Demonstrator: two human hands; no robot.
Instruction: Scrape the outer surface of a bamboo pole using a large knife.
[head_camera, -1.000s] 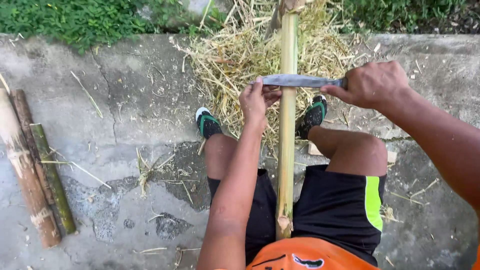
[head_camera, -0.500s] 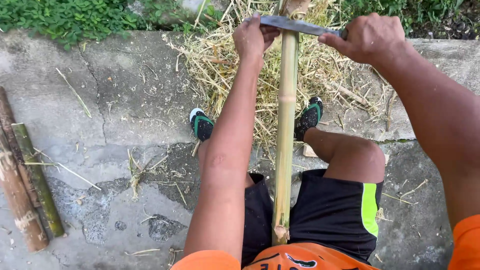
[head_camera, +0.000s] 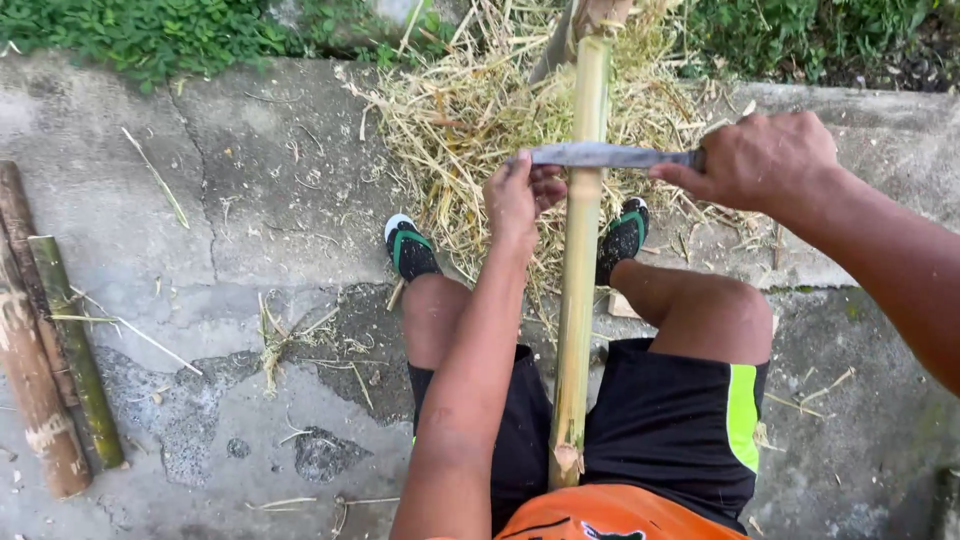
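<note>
the knife (head_camera: 610, 155) lies crosswise on the pole (head_camera: 580, 270), which runs between the knees toward the straw (head_camera: 460, 120). right hand (head_camera: 765, 160) is closed round the handle; left hand (head_camera: 520, 195) pinches the blade's far end, fingers curled. left of the left hand, bare concrete (head_camera: 230, 200) reaches to the logs (head_camera: 45, 340).

Outdoor work yard: cracked concrete slab (head_camera: 200, 230), grass verge (head_camera: 150, 30), straw shavings (head_camera: 470, 110), cut bamboo lengths (head_camera: 45, 340) laid alongside.
</note>
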